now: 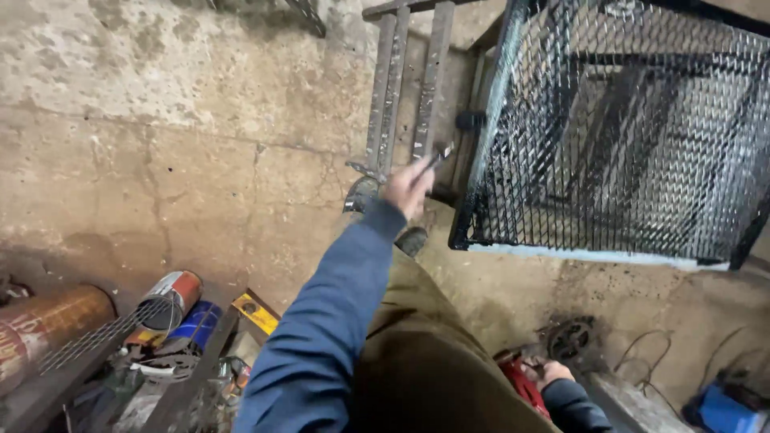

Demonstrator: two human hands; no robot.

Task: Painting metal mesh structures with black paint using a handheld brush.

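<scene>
Head view looked down past a blue sleeve. Nearest, at the lower edge, the right hand (552,372) was closed on a red power tool (521,383), its dark disc (568,339) just beyond on the concrete floor (200,160). Farther out, the left hand (407,186) pinched a thin dark rod (431,163) and held it against upright steel bars (401,88) beside a black mesh cage (626,136). Cans (168,301) lay at lower left. A slip seemed possible: the rod was gripped only by the fingertips at full reach, and the tool's disc sat close to loose wire. The tool's body was mostly cut off, and the rod's tip was blurred.
</scene>
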